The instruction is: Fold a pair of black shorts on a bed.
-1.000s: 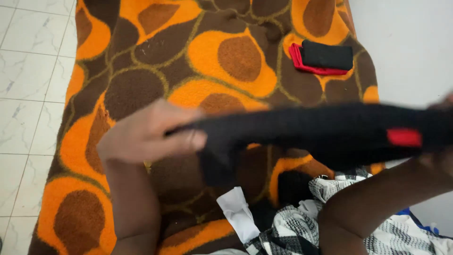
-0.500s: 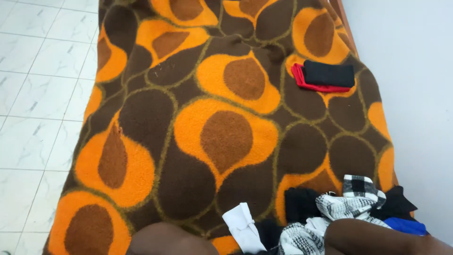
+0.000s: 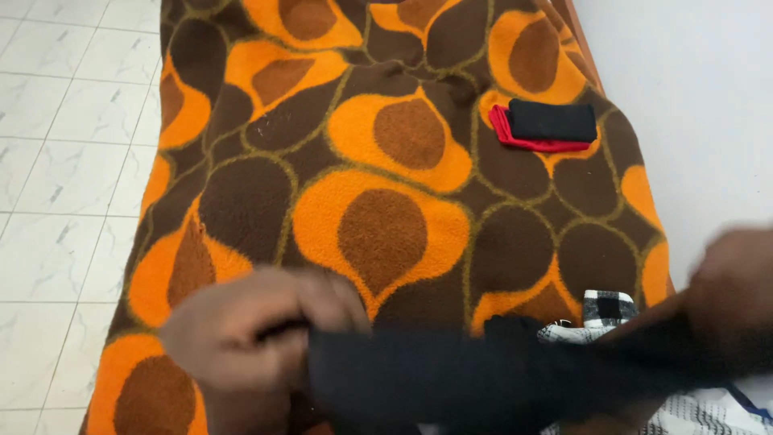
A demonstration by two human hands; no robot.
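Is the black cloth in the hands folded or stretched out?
Stretched out: the black cloth runs as one long band between the left hand and the right hand.

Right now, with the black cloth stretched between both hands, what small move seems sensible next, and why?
Probably lower the black cloth flat onto the blanket: the left hand and right hand hold it taut above it, and a folded black-and-red pile lies further back.
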